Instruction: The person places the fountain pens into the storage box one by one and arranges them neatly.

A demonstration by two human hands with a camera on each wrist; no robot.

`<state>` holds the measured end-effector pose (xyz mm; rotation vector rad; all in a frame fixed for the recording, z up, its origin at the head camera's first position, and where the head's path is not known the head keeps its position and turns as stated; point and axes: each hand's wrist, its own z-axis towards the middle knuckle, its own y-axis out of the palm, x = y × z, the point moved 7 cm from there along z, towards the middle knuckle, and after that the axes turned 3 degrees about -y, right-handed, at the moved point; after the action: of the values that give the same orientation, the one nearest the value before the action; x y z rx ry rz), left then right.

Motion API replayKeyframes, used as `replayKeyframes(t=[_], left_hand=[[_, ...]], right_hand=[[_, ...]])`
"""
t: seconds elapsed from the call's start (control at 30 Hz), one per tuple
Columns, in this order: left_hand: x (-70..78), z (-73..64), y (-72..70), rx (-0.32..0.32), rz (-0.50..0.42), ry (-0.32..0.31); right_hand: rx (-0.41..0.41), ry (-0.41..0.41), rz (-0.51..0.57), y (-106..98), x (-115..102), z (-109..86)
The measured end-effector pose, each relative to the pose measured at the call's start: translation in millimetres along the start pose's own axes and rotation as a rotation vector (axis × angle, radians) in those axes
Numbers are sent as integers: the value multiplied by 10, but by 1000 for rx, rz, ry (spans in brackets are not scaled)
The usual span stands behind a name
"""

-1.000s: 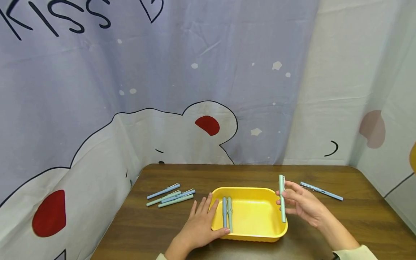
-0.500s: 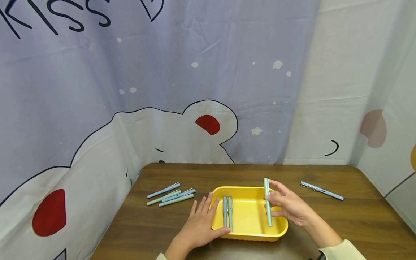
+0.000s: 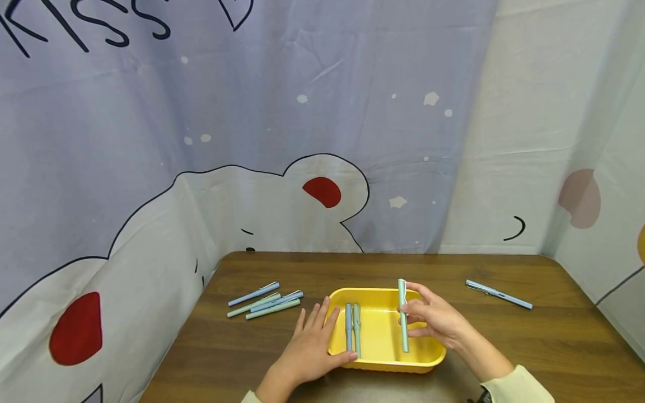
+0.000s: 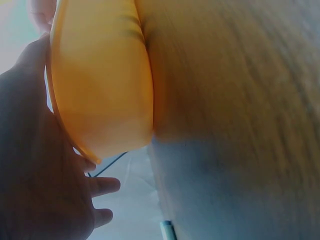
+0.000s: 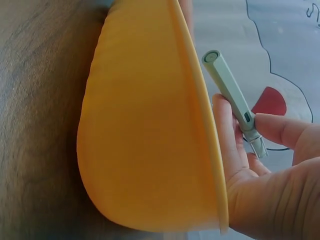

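Note:
A mint-green pen [image 3: 403, 316] stands nearly upright in my right hand [image 3: 435, 318], which pinches it between thumb and fingers over the right half of a yellow tray [image 3: 423, 366]. The right wrist view shows the same green pen [image 5: 230, 87] beyond the tray's rim, its clip near the fingertips. My left hand [image 3: 313, 350] rests on the tray's left rim with fingers spread straight and the thumb along the front edge. Inside the tray, by its left wall, a blue pen [image 3: 349, 327] and a green pen [image 3: 357, 330] lie side by side.
Left of the tray, a loose group of blue and green pens [image 3: 272, 309] lies on the brown wooden table [image 3: 211, 358], some overlapping. One blue pen [image 3: 499, 294] lies apart at the right. A printed curtain [image 3: 322, 112] hangs behind the table.
My right hand has carried the green pen leftward, from above the tray's right rim to over its inside. The left hand has stayed on the tray.

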<state>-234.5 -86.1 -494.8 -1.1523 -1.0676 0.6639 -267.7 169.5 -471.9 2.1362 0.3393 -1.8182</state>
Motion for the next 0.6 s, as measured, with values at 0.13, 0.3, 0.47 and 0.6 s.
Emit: replayKeyframes(t=[0.13,0.3,0.47,0.6], left_hand=[[0,0,-6,-1,2,-2],[-1,3,-12,7,14,0],[4,7,-11,-3,18,-9],[5,6,-14,-2,15,-12]], right_hand=[[19,15,1,42,30,35],[38,34,0,89,81,76],[55,60,-8,124,131,108],[52,62,-19,161,167,137]])
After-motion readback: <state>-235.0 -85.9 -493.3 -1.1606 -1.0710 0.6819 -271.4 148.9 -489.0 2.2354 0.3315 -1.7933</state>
